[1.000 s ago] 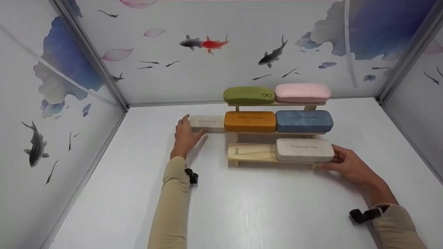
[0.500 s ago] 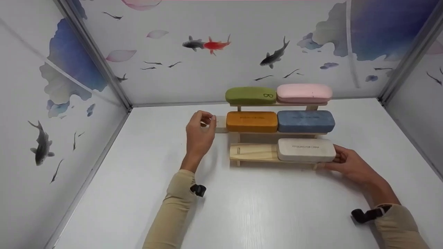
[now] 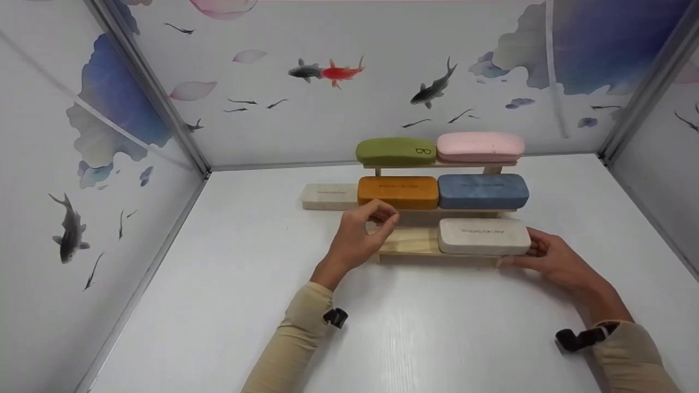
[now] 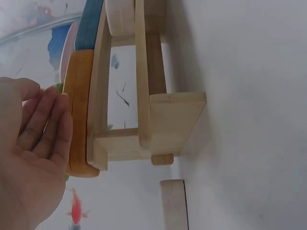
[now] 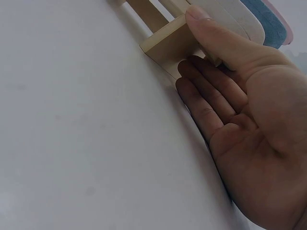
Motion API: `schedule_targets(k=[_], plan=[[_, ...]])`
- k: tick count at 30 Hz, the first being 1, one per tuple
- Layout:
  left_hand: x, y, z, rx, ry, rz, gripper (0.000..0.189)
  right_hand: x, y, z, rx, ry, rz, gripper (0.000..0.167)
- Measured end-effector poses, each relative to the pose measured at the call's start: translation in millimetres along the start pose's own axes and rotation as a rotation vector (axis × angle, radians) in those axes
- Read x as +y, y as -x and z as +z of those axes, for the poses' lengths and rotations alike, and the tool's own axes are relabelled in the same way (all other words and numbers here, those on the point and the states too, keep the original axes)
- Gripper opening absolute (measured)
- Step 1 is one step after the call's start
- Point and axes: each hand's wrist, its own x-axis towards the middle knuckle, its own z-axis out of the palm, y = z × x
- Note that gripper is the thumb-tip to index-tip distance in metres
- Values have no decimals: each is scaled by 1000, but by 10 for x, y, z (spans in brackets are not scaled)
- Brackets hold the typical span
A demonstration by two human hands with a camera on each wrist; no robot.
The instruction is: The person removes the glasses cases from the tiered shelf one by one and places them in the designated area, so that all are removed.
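A three-step wooden rack stands on the table. At its right end, my right hand holds the lowest step, thumb in front and fingers beside the end, close to an off-white glasses case. My left hand hovers before the left part of that step, fingers loosely bent and nothing in them; the left wrist view has this hand beside the orange glasses case. Next to the orange one is a blue case. Green and pink cases share the top step.
A smaller off-white case lies on the white table, left of the rack. Printed panels with fish close off the back and both sides, joined by metal corner posts.
My left hand has let go of the small off-white case and moved right and nearer, over to the lowest step. The right hand has stayed at the rack's end.
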Motion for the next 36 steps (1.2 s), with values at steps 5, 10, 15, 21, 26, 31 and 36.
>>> schedule_targets(k=[5,10,15,21,26,31,36], plan=[[28,-20,168,-175,35,-38,27,-3,-3,12,9,29,15,86],[47,-45,343,-340,68,-112,46,4,7,12,14,35,12,85],[53,-62,530,-412,45,-148,57,0,8,12,11,29,-15,81],[93,-90,693,-419,7,-173,69,-14,8,9,14,46,-12,82],[137,-109,778,-409,-61,-173,76,-29,11,9,15,41,-13,81],[165,-84,861,-371,-145,-148,77,-33,16,1,17,39,4,82],[171,-68,903,-326,-189,-126,74,-19,5,13,12,-19,-7,83]])
